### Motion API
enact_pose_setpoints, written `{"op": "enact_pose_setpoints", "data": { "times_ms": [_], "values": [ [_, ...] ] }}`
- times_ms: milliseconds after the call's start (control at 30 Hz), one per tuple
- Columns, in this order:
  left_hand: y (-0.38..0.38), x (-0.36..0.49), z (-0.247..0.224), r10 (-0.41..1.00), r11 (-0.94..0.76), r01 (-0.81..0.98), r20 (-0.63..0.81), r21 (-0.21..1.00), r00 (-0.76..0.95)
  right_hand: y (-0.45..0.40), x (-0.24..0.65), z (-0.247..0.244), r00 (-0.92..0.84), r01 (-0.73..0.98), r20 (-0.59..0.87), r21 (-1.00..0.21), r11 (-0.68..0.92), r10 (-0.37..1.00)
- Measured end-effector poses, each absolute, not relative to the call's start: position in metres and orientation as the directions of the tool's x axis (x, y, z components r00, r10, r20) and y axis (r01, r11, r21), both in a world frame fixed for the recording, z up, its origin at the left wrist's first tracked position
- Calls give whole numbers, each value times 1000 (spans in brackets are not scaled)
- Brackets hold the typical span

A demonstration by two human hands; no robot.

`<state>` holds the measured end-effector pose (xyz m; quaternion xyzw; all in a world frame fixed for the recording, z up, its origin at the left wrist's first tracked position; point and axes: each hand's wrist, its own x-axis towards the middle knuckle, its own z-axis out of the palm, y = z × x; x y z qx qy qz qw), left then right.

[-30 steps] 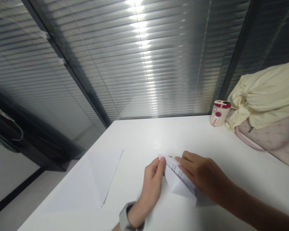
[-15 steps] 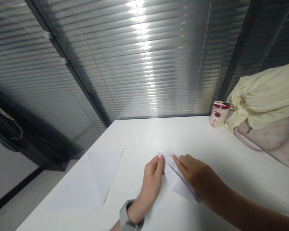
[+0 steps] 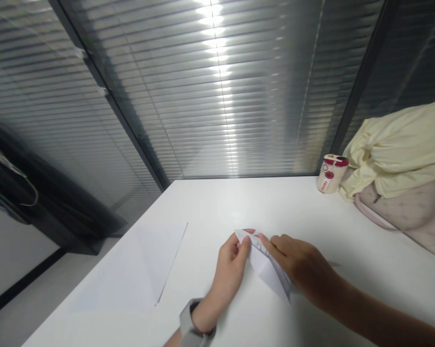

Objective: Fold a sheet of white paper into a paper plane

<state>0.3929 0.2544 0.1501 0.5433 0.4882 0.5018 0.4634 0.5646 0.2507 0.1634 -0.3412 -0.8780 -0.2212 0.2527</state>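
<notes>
A folded sheet of white paper (image 3: 270, 274) with a pointed tip is held just above the table, between both hands. My left hand (image 3: 233, 260) pinches it near the tip, thumb on top and fingertips showing behind the upper edge. My right hand (image 3: 297, 262) grips the long folded edge from the right, its index finger pressed along the fold close to the left thumb. Part of the paper's right side is hidden behind the right hand. A grey watch (image 3: 194, 323) is on the left wrist.
More flat white paper (image 3: 130, 270) lies on the white table (image 3: 210, 202) at the left. At the back right stand a cream and red coffee cup (image 3: 332, 174) and a pink bag (image 3: 416, 207) with a yellow cloth (image 3: 409, 144) over it. Window blinds (image 3: 188, 86) rise behind.
The folded paper has turned and tilted a little, and left fingertips now show behind its top edge. Both hands keep their hold. The whole view has shifted slightly.
</notes>
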Motion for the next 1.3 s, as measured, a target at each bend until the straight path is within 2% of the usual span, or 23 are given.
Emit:
{"op": "enact_pose_setpoints", "data": {
  "times_ms": [167,400,600,733,867,967,1067,1100,1167,1300],
  "values": [
    [254,394,148,989,-150,102,147,983,34,249,563,164,-628,724,628,253,642,460],
    [255,395,158,998,-14,-97,19,995,54,247,560,161,-608,751,675,320,577,418],
    [257,394,153,999,1,-103,2,995,34,245,552,151,-601,768,671,334,546,435],
    [257,392,149,1000,9,-99,-7,995,19,247,546,143,-576,794,660,312,521,483],
    [254,395,153,998,-50,-96,54,994,34,247,539,135,-539,818,662,262,512,521],
    [254,399,156,999,-48,-82,47,995,-12,243,538,132,-510,829,633,180,529,583],
    [254,399,157,999,-34,-61,32,998,-38,236,552,146,-526,802,528,46,596,667],
    [254,398,157,999,-38,-63,36,997,-30,236,560,155,-547,774,468,-33,632,695],
    [253,396,160,999,-51,-90,52,995,9,240,579,176,-584,694,321,-280,663,746],
    [251,395,169,995,-72,-123,80,990,65,261,599,200,-461,611,131,-671,421,878]
  ]
}}
